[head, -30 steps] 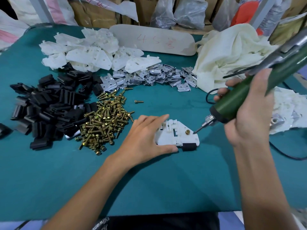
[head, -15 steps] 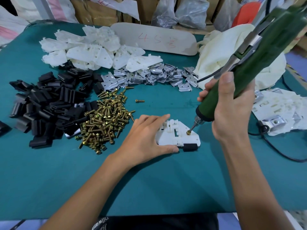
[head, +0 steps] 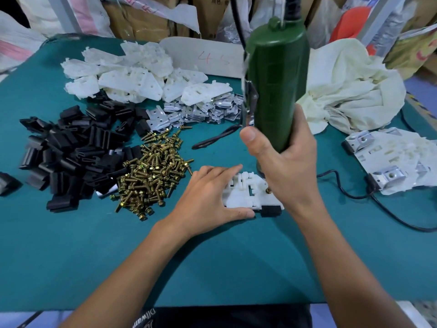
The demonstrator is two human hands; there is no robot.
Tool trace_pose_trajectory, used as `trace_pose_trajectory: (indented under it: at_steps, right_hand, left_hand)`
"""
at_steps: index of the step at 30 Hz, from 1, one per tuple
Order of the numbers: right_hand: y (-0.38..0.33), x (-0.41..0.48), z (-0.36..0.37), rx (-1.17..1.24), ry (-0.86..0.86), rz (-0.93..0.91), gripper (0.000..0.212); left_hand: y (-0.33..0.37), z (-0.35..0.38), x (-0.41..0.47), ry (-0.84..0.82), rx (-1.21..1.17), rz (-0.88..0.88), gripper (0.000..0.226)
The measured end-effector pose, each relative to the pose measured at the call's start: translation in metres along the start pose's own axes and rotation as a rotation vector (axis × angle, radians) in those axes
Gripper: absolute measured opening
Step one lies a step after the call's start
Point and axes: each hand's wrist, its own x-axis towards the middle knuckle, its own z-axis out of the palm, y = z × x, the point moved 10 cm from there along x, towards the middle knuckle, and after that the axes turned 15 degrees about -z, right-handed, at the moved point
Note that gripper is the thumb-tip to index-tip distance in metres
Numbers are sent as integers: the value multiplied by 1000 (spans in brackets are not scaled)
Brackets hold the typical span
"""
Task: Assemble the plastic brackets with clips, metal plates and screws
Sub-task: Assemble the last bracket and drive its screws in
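A white plastic bracket (head: pixel 246 194) with a black clip (head: pixel 271 210) at its near right corner lies flat on the teal table. My left hand (head: pixel 208 197) presses it down with straight fingers and the thumb along its near edge. A brass screw (head: pixel 268 191) stands in the bracket's right side. My right hand (head: pixel 283 159) grips a green electric screwdriver (head: pixel 275 79), held upright over that screw; its tip is hidden behind the hand.
A heap of brass screws (head: pixel 153 171), black clips (head: pixel 71 147), metal plates (head: pixel 201 110) and white brackets (head: pixel 132 74) fill the left and back. Finished brackets (head: pixel 390 159) and a crumpled white cloth (head: pixel 350 88) lie at the right. The screwdriver's black cable (head: pixel 390 214) runs across the right side.
The screwdriver has swung from a slant to upright, with its tip brought onto the screw in the bracket. My left hand has stayed on the bracket.
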Motion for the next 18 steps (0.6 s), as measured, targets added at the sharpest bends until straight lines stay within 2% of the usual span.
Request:
trace_pose_trajectory:
  at_steps: [3,8,12,15,18]
  right_hand:
    - [8,4,-13,57,102,23,23]
    - [36,-1,-52,201,382,144,36]
    - [39,-2,-61,226,309,152,55]
    - [29,0,-59,185,188,100,38]
    - [18,4,-54,213,151,48,38]
  left_hand:
    - [0,0,0,5,4,-4,107]
    - [-1,1,0,-2,-24,-6,106]
    - [-1,1,0,-10,-37,-4,105]
    - [-1,1,0,-15,-37,-8,105]
    - [0,0,-1,-16,-41,-9,104]
